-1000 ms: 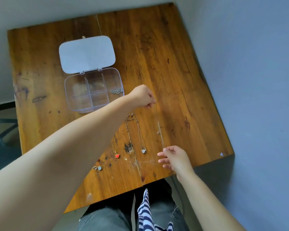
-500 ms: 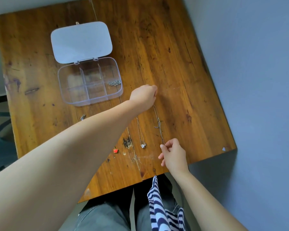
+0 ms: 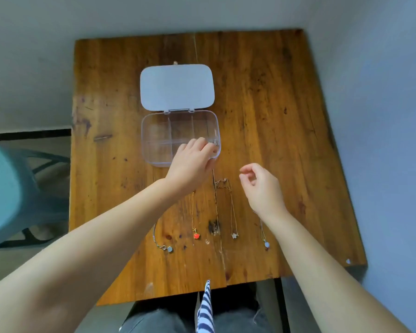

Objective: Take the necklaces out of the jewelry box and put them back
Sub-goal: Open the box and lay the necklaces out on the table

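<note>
The jewelry box (image 3: 168,138) sits open on the wooden bench (image 3: 274,116), its lid (image 3: 177,86) laid flat behind it. The left hand (image 3: 192,164) reaches into the near right compartment, fingers (image 3: 208,147) curled onto a small chain (image 3: 215,142) there. The right hand (image 3: 262,186) hovers beside it, loosely curled, empty. Four necklaces (image 3: 233,212) lie in a row nearer the person.

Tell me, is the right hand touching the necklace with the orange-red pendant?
Apart. The head view shows the right hand raised with bare wooden table between it and the necklace with the orange-red pendant.
</note>
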{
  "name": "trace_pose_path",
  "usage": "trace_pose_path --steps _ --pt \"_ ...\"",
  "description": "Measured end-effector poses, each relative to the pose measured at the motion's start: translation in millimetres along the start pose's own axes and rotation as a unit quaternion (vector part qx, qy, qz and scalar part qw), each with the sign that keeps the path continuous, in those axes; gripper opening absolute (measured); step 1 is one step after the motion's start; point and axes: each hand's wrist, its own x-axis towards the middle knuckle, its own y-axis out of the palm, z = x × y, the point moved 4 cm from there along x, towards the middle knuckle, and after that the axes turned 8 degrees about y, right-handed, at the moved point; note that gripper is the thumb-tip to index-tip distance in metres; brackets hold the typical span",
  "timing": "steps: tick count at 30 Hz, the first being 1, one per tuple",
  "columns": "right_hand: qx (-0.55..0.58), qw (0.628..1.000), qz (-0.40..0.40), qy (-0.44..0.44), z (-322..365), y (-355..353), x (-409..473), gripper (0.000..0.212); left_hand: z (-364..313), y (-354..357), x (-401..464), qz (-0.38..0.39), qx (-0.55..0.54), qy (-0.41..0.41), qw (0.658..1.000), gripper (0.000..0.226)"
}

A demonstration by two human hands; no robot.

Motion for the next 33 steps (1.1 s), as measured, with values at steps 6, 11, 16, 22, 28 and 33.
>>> trace_pose_path --steps 6,11,16,22,28,33 --pt "-0.278 0.935 0.029 -0.219 95 30 65 0.025 56 -3 -35 0.031 -0.019 -0.073 0.997 0.023" --pt "-0.543 0.805 0.071 -0.228 113 49 75 0.025 57 3 -37 0.018 -0.021 -0.063 0.998 0.021" --pt "-0.603 0.766 0.08 -0.208 115 58 77 0.023 57 2 -38 0.019 -0.031 -0.06 0.998 0.021" --pt "-0.641 0.746 0.061 -0.167 116 67 80 0.015 57 3 -38 0.005 -0.024 -0.058 0.998 0.02" --pt "-0.381 0.91 0.113 -0.116 108 48 89 0.012 57 2 -37 0.021 -0.043 -0.068 0.997 0.021" --pt "0.071 0.954 0.292 -0.007 103 8 73 0.007 52 -12 -30 0.001 -0.154 -0.112 0.982 0.041"
